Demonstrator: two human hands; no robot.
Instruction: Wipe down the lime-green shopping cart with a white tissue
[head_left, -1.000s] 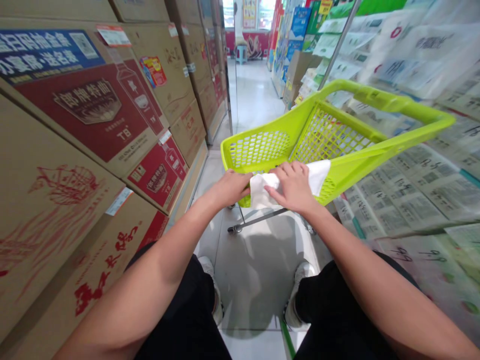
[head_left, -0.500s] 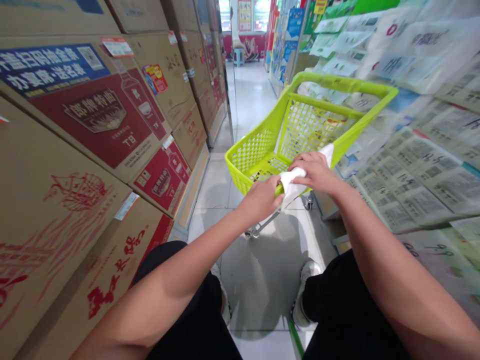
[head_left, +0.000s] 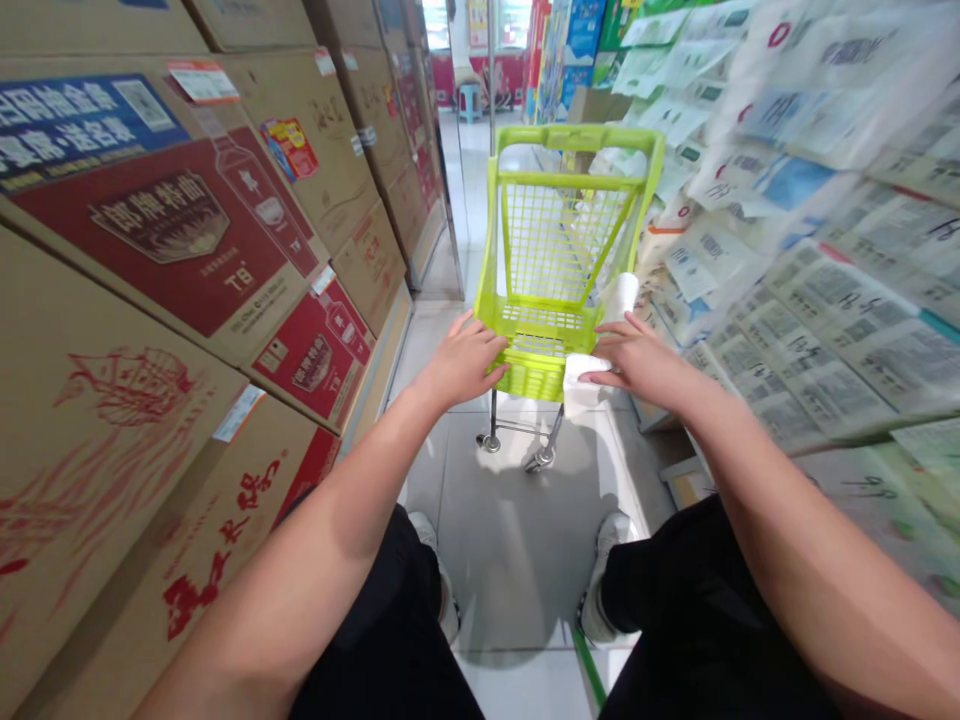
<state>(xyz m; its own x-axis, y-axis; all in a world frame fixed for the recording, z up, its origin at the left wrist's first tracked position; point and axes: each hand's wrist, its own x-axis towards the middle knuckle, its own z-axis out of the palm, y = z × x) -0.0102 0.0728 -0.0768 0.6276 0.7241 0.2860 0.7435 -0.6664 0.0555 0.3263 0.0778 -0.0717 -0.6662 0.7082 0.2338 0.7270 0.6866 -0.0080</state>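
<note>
Cloth [head_left: 581, 388] drapes the cart's [head_left: 547, 315] right rim, its length running back along it, pinched under the right hand's [head_left: 651, 366] fingers; I see the left hand [head_left: 466, 362], farther off, clasping the cart's left corner.

The cart [head_left: 534, 377] is smooth plastic; cloth [head_left: 577, 392], matt; boxes [head_left: 169, 232], matt cardboard; floor [head_left: 495, 530], glossy

Leftward from the fingers [head_left: 489, 347] of the left hand [head_left: 463, 364], a large carton [head_left: 161, 270] is displaying "郎牌特曲" and "T8"; its blue banner [head_left: 82, 128] is reading "扫码抽金". Below and rightward from the fingers of the right hand [head_left: 641, 362], a wrapped pack [head_left: 847, 515] is bearing handwritten "9.9".
</note>
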